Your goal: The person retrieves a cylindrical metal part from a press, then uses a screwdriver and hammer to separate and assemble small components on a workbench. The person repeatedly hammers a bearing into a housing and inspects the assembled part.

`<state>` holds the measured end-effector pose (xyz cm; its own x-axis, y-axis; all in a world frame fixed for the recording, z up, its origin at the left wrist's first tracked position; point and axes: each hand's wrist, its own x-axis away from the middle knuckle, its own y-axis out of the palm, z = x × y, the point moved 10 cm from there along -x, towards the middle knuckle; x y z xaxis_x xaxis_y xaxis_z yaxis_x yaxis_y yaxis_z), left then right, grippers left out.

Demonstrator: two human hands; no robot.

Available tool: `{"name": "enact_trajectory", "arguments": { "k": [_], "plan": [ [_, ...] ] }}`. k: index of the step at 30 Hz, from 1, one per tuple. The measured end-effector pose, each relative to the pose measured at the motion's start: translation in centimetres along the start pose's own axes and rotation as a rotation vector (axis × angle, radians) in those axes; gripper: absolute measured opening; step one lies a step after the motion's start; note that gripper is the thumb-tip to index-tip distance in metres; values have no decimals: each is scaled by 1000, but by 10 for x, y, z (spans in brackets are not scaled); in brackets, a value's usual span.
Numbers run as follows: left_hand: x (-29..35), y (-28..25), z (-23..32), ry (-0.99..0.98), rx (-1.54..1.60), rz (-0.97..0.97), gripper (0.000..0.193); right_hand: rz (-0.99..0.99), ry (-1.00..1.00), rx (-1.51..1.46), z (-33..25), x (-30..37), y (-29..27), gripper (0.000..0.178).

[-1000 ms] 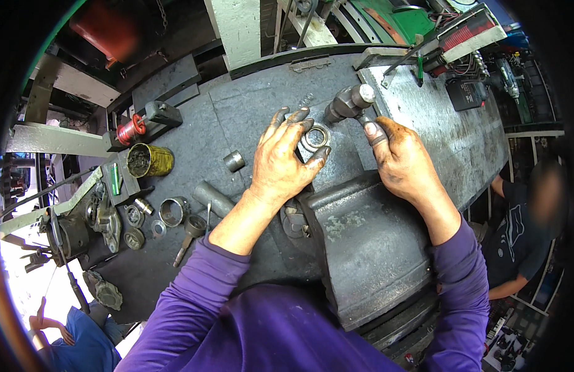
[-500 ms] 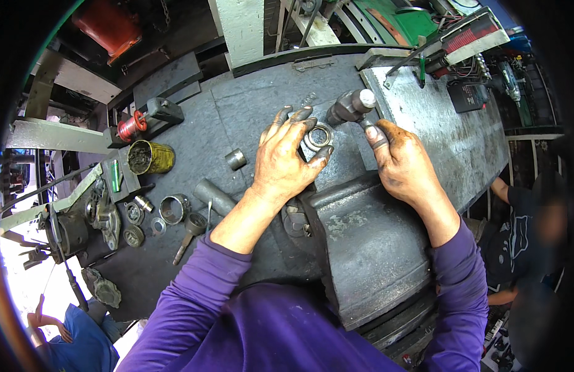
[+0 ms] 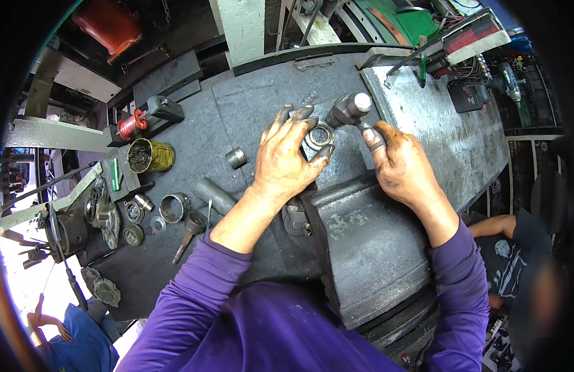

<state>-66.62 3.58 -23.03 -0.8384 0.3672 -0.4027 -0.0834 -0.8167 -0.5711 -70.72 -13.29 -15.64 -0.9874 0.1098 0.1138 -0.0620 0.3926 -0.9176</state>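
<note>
My left hand curls its fingers and thumb round a small metal bearing ring, which sits on the steel surface beside a vise-like block. The ring's far and right edges show; its left side is behind my fingers. In my right hand the short handle of a hammer is gripped close to its head, with the thumb laid along it. The hammer head is up and to the right of the ring, apart from it, one bright round face tilted upward. Both hands are smeared with dark grease.
A big grey iron vise body stands before me. Left on the bench are a metal sleeve, a pipe, a yellow grease can and several machine parts. One person is at right, another lower left.
The hammer head has shifted slightly left and down with my right hand. My left hand stays on the ring. The person at right has moved lower.
</note>
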Motion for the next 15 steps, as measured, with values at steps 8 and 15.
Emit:
{"name": "enact_trajectory", "arguments": {
  "k": [8,15],
  "plan": [
    [0,1,0,-19,-15,-11,57,34,-47,21,-4,1,-4,41],
    [1,1,1,-24,-25,-26,57,22,19,-31,1,1,-9,42]
  ]
}}
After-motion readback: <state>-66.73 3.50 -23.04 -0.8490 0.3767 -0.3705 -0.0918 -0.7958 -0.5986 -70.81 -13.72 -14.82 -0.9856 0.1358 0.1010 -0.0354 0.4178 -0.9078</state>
